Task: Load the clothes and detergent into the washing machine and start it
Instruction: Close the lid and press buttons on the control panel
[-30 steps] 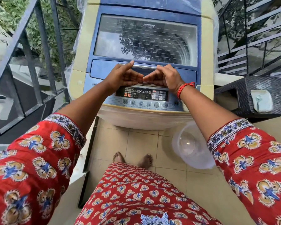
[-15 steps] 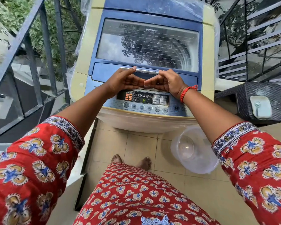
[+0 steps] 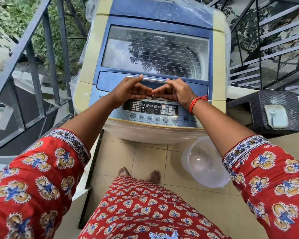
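Both hands on lid handle (image 3: 154, 79), bar running crosswise above control panel (image 3: 151, 109): left hand (image 3: 130, 91) and right hand (image 3: 175, 91) curled, fingertips meeting mid-bar; lid (image 3: 155, 50) down.

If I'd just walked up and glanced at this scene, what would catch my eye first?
Probably the washing machine filling the middle, its glass lid shut and mirroring tree branches. Both hands meet at the lid's front edge just above the button panel: the left hand and the right hand, which has a red thread at the wrist. On the tiled floor to the right lies a clear plastic tub.
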A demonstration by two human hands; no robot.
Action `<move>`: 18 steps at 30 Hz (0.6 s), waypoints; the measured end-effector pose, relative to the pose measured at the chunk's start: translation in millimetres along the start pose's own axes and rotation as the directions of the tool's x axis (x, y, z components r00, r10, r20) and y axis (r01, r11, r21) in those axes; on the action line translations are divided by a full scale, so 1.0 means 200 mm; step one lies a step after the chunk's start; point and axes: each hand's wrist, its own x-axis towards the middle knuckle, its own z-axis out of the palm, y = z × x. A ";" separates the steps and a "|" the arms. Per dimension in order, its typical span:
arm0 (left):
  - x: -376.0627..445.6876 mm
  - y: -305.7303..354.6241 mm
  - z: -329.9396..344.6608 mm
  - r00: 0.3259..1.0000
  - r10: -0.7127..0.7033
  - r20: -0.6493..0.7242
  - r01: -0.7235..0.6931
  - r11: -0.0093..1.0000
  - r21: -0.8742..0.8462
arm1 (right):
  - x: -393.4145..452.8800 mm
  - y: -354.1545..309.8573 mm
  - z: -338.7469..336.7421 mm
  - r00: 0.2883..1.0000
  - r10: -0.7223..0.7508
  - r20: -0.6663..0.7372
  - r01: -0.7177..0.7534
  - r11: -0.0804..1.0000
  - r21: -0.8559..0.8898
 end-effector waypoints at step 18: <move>-0.01 0.01 0.00 1.000 -0.011 0.015 0.011 1.000 -0.005 | 0.02 0.00 -0.02 0.999 0.042 0.027 -0.042 0.999 0.019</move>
